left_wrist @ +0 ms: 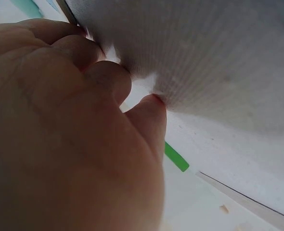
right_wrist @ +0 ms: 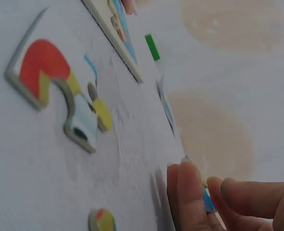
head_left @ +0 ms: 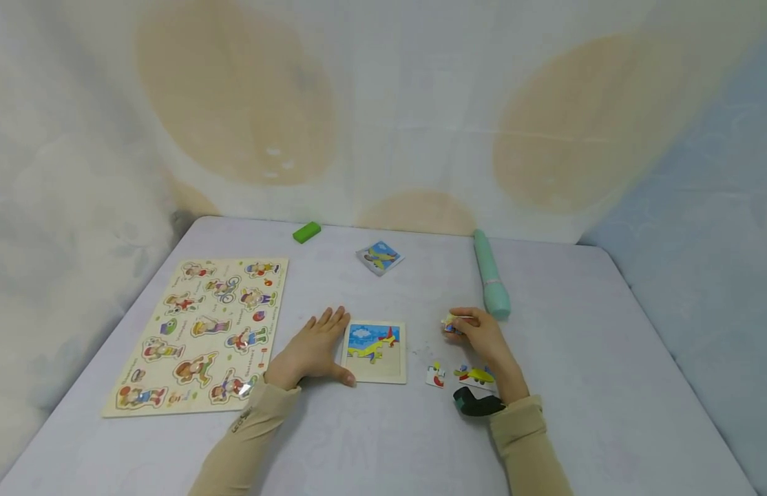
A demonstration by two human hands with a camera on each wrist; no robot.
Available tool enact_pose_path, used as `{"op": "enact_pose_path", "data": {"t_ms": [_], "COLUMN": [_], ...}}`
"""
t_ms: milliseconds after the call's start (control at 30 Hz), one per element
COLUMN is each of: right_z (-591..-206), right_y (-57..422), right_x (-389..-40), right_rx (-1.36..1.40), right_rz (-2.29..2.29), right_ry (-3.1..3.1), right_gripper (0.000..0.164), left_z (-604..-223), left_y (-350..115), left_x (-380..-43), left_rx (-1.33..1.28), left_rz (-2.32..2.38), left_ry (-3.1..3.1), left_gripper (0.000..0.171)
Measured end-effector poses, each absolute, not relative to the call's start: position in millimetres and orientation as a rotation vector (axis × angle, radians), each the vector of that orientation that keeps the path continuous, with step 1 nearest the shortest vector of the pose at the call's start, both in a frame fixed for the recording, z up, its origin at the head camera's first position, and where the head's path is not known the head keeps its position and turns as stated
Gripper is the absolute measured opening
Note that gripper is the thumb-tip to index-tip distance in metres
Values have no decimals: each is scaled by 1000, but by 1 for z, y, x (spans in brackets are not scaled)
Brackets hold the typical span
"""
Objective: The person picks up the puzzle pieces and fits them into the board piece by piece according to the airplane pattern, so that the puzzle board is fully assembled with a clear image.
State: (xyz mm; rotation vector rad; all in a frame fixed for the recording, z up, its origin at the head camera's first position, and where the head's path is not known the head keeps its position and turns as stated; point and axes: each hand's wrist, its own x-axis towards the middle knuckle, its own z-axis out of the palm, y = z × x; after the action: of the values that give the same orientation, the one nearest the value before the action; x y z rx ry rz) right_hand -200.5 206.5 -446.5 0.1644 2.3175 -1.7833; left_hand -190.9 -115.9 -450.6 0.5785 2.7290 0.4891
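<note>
A small square jigsaw puzzle tray lies on the table, its upper part filled with blue sky and yellow plane pieces and its lower part bare wood. My left hand rests beside its left edge with fingers spread, the thumb at the lower left corner. To the right of the tray, my right hand pinches a puzzle piece between thumb and fingers. The fingers mostly cover that piece in the right wrist view. Nearer to me lie a loose red-and-white piece and a few yellow-and-red pieces.
At the left lies a large wooden board of sports figures. Toward the back are a green block, a small plane picture card and a mint-green closed umbrella. A black curved object sits by the right wrist.
</note>
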Motion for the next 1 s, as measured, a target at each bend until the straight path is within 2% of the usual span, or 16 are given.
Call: {"op": "enact_pose_path", "data": {"t_ms": [500, 833, 1000], "right_z": [-449, -456, -459], "right_y": [166, 142, 136], "right_x": [-198, -194, -190], "right_rx": [191, 201, 120], "right_rz": [-1859, -1869, -1893], "right_ry": [2190, 2149, 2128], "right_gripper": [42, 26, 31], "left_z": [-448, -449, -448], "left_y": [-116, -116, -116], "left_x": [-190, -189, -188], "left_rx": [567, 566, 574], "left_rz": [510, 516, 512], "left_ry": [2734, 2734, 2734], "left_gripper": [123, 123, 123]}}
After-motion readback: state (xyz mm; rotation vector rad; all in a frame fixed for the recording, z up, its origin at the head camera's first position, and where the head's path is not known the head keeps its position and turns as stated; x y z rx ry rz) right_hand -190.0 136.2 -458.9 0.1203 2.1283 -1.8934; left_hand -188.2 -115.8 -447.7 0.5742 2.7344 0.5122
